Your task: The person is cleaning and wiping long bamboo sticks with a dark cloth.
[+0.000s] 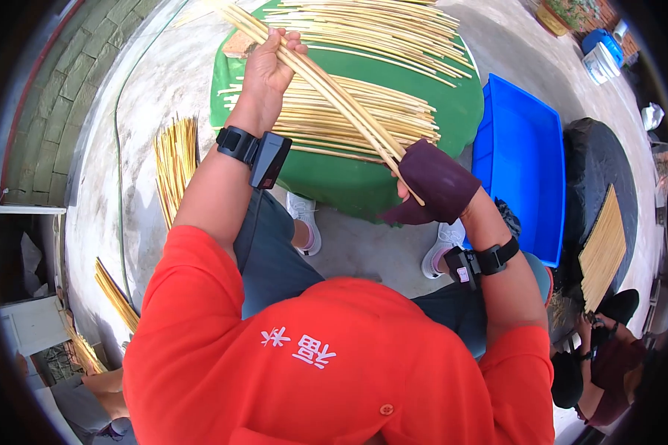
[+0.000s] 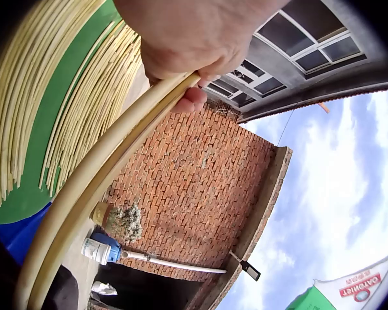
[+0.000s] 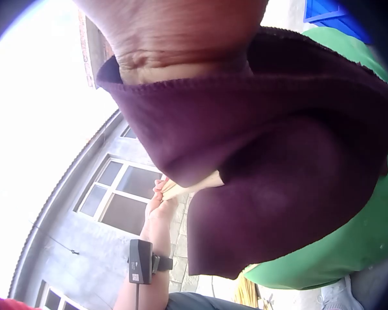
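My left hand [image 1: 269, 72] grips several long, pale yellow sticks [image 1: 343, 98], slender like canes, at their upper part. They slant down to the right across the green-covered table [image 1: 334, 185]. Toward their lower end, my right hand [image 1: 403, 190] holds them through a dark purple cloth [image 1: 438, 182] draped over it; only some fingertips and the wrist show. In the left wrist view two held sticks [image 2: 97, 161] run close to the camera. The cloth [image 3: 291, 174] hides most of the right hand's grip in the right wrist view.
Two rows of similar sticks [image 1: 378, 30] lie on the table, beside a brick [image 1: 239, 44]. A blue tub [image 1: 527, 170] stands to the right. Stick bundles [image 1: 175, 167] are on the floor at left. Another person [image 1: 605, 371] at lower right holds a flat sheaf of sticks [image 1: 603, 252].
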A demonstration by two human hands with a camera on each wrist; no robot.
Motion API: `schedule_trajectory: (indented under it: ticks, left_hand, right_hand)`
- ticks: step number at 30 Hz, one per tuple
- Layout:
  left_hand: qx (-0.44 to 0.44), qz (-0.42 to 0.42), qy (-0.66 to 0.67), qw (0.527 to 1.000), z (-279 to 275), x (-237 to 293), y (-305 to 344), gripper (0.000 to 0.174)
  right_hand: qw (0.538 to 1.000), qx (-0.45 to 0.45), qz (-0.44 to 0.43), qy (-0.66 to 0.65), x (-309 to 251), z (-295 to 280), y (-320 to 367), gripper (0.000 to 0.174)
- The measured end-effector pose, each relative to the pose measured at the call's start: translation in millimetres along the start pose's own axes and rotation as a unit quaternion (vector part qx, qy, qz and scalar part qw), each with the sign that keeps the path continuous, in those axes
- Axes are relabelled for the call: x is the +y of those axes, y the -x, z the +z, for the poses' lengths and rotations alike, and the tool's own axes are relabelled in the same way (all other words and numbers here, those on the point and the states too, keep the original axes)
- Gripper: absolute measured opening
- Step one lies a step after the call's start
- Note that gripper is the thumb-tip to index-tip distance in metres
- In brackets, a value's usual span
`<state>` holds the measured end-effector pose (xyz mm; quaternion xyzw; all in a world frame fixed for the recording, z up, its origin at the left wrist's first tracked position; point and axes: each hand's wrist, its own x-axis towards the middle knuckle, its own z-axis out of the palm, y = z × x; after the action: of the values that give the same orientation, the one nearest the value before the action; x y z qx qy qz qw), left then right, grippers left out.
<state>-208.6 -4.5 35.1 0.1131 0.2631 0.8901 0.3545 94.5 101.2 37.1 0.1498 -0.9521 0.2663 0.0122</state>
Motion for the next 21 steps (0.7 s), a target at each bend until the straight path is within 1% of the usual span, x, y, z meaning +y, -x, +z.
schedule_trajectory:
  ticks: [2, 3, 5, 6, 8, 9, 10, 11, 12, 13, 14, 16, 17, 18, 19, 20, 21]
  left_hand:
    - [0.02, 0.008, 0.005, 1.0, -2, 4, 3, 0.02]
    - [0.027, 0.016, 0.002, 0.999, -1, 6, 5, 0.019]
    - [0.039, 0.032, 0.008, 0.999, -2, 9, 2, 0.018]
    - [0.038, 0.037, 0.009, 0.999, -3, 16, 0, 0.018]
    - [0.086, 0.077, 0.017, 0.993, -6, 26, -3, 0.018]
    - [0.078, 0.092, 0.012, 0.993, -12, 32, -6, 0.02]
    - [0.076, 0.088, 0.016, 0.993, -18, 36, -6, 0.02]
    - [0.099, 0.111, 0.005, 0.989, -22, 39, -6, 0.02]
    - [0.123, 0.134, -0.006, 0.983, -25, 40, -8, 0.021]
    - [0.131, 0.14, -0.026, 0.981, -23, 41, -4, 0.021]
    - [0.131, 0.139, -0.026, 0.981, -21, 40, -1, 0.021]
    - [0.136, 0.136, -0.049, 0.98, -14, 32, 3, 0.02]
    - [0.136, 0.132, -0.049, 0.981, -7, 24, 7, 0.02]
    - [0.126, 0.119, -0.06, 0.983, 2, 12, 11, 0.019]
    - [0.117, 0.105, -0.071, 0.985, 12, -2, 15, 0.019]
    - [0.116, 0.103, -0.068, 0.986, 23, -16, 22, 0.019]
    - [0.097, 0.076, -0.084, 0.989, 34, -31, 29, 0.018]
  right_hand:
    - [0.999, -0.012, 0.016, 0.041, 6, 4, -9, 0.019]
    - [0.999, -0.013, -0.002, 0.04, 4, 3, -11, 0.019]
    - [0.998, -0.001, 0.056, 0.022, -2, -3, -10, 0.025]
    - [0.998, -0.001, 0.052, 0.025, 4, -4, -9, 0.025]
    - [0.996, 0.088, 0.027, 0.009, 16, -5, -1, 0.03]
    - [0.99, 0.14, -0.031, 0.008, 19, -10, 2, 0.019]
    - [0.99, 0.14, -0.026, 0.011, 26, -10, 8, 0.019]
    - [0.981, 0.179, 0.066, -0.01, 37, -6, 15, 0.014]
    - [0.963, 0.218, 0.157, -0.031, 44, -4, 19, 0.014]
    - [0.932, 0.228, 0.274, -0.063, 34, -17, 16, 0.012]
    - [0.932, 0.228, 0.275, -0.063, 34, -22, 14, 0.012]
    - [0.845, 0.354, 0.393, -0.079, 35, -30, 10, 0.011]
    - [0.898, 0.341, 0.191, 0.202, 32, -35, 8, 0.018]
    - [0.897, 0.34, 0.195, 0.204, 28, -36, -2, 0.018]
    - [0.874, 0.232, 0.287, 0.315, 21, -35, -17, 0.01]
    - [0.823, 0.117, 0.369, 0.416, 19, -36, -25, 0.007]
    - [0.83, 0.153, 0.287, 0.453, 31, -23, -24, 0.005]
